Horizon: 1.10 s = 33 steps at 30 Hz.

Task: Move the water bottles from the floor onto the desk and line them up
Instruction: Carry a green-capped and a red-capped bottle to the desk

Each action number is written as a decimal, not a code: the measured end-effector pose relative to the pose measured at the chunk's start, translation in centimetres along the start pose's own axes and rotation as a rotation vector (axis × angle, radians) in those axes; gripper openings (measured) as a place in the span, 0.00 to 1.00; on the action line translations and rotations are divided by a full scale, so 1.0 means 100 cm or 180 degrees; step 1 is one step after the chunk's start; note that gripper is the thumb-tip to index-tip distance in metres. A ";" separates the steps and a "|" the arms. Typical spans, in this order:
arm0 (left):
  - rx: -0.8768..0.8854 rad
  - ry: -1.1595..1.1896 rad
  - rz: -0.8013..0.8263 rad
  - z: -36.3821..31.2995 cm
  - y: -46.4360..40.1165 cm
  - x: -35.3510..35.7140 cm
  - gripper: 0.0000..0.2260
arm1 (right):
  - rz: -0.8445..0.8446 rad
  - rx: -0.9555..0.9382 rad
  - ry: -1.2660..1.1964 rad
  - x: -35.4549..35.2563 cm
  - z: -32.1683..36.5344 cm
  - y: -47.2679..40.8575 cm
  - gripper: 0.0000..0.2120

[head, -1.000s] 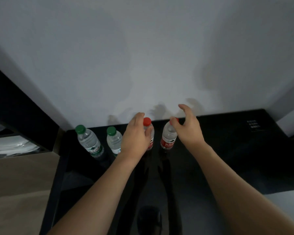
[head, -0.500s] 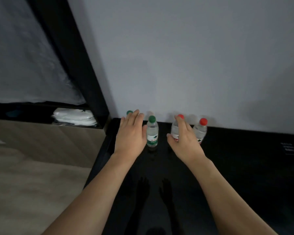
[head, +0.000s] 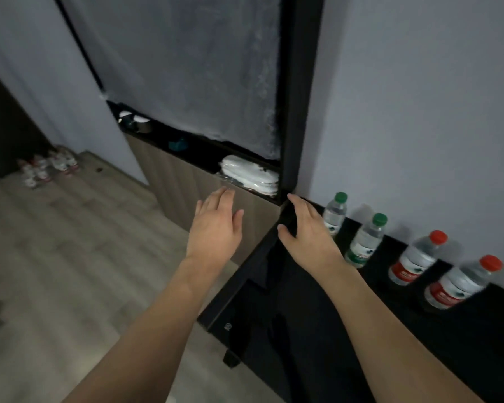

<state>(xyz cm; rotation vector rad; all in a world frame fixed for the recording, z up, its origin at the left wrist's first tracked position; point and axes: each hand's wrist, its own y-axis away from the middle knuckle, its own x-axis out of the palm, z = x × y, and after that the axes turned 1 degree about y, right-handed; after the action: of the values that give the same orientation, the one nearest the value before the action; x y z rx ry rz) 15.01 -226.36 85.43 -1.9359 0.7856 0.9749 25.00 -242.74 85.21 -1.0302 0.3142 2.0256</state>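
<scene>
Nothing is being gripped, left hand (head: pixel 214 225) and right hand (head: pixel 309 228) both being held slack-fingered off the desk (head: pixel 361 330) left edge, while remaining floor bottles (head: pixel 45 167), apparently upright, are being seen far forward-left, nearer the left hand, four bottles (head: pixel 364 242) lining the desk's back edge.

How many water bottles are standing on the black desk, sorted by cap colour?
Clear plastic bottles with green caps: 2, one nearest the desk's corner, the next beside it.
Clear plastic bottles with red caps: 2, one and the other.
Total on the black desk: 4.
</scene>
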 end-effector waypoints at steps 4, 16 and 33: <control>-0.0467 -0.0050 -0.0192 0.068 0.019 -0.035 0.18 | 0.0397 -0.0243 -0.0055 0.046 0.055 -0.016 0.32; -0.1592 -0.0391 -0.0832 0.261 0.105 -0.161 0.17 | 0.1192 -0.1212 -0.0142 0.194 0.239 -0.037 0.31; -0.2016 -0.0743 -0.1160 0.380 0.137 -0.234 0.16 | 0.1628 -0.1930 -0.0167 0.309 0.373 -0.063 0.31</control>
<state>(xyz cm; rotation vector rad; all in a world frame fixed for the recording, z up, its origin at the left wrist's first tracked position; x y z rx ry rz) -20.66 -196.24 85.90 -2.3178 -0.0363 1.2834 -1.01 -201.39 86.19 -1.3527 -0.0942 2.6980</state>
